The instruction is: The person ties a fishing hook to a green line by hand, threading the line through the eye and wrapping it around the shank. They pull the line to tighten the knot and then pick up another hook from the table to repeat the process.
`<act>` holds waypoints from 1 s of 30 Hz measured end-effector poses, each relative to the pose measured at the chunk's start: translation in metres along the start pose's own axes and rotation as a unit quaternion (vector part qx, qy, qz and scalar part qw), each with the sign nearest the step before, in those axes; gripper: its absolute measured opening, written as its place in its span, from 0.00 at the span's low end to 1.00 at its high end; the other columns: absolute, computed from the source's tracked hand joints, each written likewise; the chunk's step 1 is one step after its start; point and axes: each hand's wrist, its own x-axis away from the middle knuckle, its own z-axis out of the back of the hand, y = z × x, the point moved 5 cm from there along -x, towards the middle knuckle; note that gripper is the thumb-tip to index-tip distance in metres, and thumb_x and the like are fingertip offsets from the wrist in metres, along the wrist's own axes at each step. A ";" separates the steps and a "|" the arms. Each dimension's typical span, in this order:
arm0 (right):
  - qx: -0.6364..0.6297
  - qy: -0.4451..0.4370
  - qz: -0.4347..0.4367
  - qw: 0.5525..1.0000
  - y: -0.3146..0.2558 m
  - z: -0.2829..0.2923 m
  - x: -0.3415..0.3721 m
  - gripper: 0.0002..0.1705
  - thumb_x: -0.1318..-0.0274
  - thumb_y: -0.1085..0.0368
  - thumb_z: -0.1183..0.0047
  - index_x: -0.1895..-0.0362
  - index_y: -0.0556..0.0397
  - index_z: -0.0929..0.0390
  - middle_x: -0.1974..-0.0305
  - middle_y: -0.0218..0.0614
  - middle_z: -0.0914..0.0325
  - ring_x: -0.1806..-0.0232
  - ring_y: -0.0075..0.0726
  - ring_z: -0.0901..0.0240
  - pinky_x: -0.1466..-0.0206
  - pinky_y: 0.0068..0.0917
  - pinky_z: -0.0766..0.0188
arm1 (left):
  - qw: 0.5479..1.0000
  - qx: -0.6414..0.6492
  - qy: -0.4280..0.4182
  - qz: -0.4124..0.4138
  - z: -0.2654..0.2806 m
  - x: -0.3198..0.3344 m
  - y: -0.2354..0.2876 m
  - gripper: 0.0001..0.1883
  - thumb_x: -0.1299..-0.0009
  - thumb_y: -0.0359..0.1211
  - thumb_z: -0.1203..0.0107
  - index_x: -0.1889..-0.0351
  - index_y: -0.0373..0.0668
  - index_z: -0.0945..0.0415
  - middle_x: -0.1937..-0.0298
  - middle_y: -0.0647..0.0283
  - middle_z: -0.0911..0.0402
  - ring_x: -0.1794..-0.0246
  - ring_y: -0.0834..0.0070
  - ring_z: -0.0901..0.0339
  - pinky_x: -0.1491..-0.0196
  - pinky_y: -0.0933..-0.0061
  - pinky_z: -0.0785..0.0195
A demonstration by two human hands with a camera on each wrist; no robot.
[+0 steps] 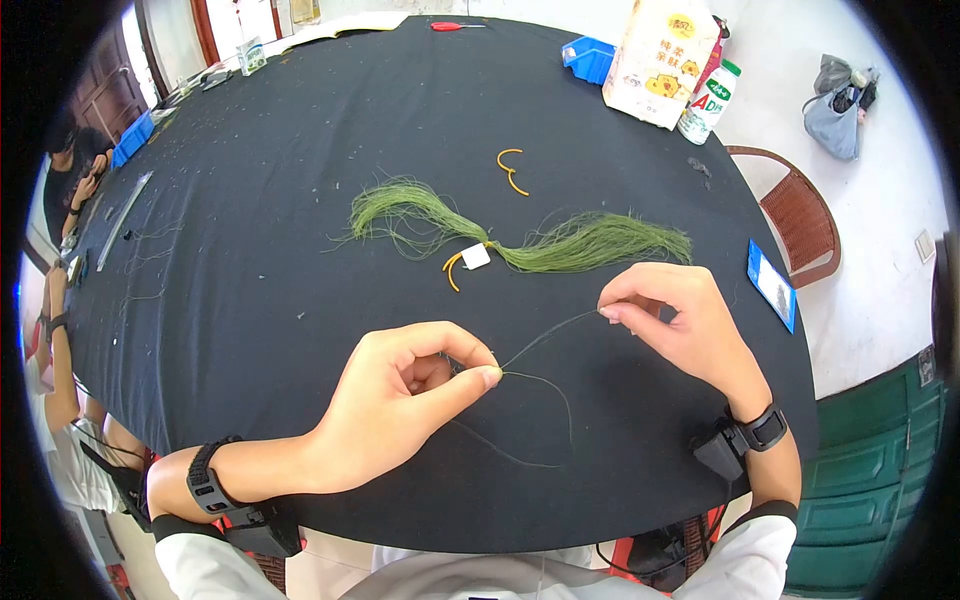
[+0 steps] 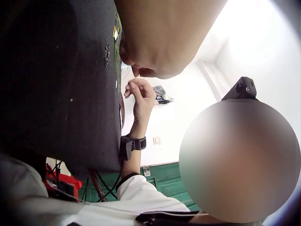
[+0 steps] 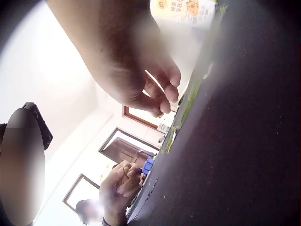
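Observation:
Between thumb and forefinger my left hand [image 1: 410,400] pinches thin dark-green threads [image 1: 560,385] over the near part of the table. One thread runs up and right to my right hand [image 1: 670,320], whose thumb and forefinger pinch its end. Another part loops loosely below and to the right of the left fingertips. Beyond both hands lies a bundle of green threads [image 1: 600,243], tied at the middle, with a white tag [image 1: 475,257] there. The left wrist view shows the right hand [image 2: 141,96] past the left, its fingertips together.
A curved yellow piece [image 1: 455,272] lies by the tag, another yellow piece [image 1: 513,172] farther back. A blue packet [image 1: 771,286] is at the right edge. Tissue pack [image 1: 660,65], bottle [image 1: 710,103], blue bin [image 1: 588,60] and red screwdriver [image 1: 448,27] stand or lie at the back. Other people sit left.

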 end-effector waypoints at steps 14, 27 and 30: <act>0.175 0.043 0.240 0.954 -0.071 -0.021 0.019 0.09 0.64 0.67 0.45 0.72 0.51 0.25 0.78 0.28 0.31 0.79 0.28 0.31 0.79 0.25 0.33 | 0.889 -0.221 0.038 -0.399 -0.009 0.018 0.041 0.06 0.45 0.21 0.40 0.70 0.40 0.22 0.57 0.57 0.21 0.53 0.63 0.26 0.50 0.65 0.34; 0.183 0.092 0.277 0.939 -0.088 -0.029 0.031 0.11 0.66 0.68 0.42 0.72 0.55 0.23 0.75 0.27 0.29 0.79 0.23 0.33 0.79 0.19 0.37 | 0.973 0.210 -0.074 0.053 -0.020 0.010 -0.001 0.06 0.32 0.27 0.45 0.62 0.33 0.24 0.63 0.57 0.20 0.61 0.74 0.21 0.62 0.71 0.23; 0.185 0.096 0.277 0.938 -0.091 -0.029 0.030 0.12 0.68 0.69 0.40 0.72 0.54 0.21 0.77 0.28 0.27 0.81 0.24 0.32 0.81 0.18 0.38 | 0.967 0.225 -0.078 0.086 -0.021 0.010 -0.003 0.06 0.32 0.28 0.45 0.62 0.33 0.25 0.63 0.57 0.20 0.61 0.73 0.21 0.66 0.71 0.22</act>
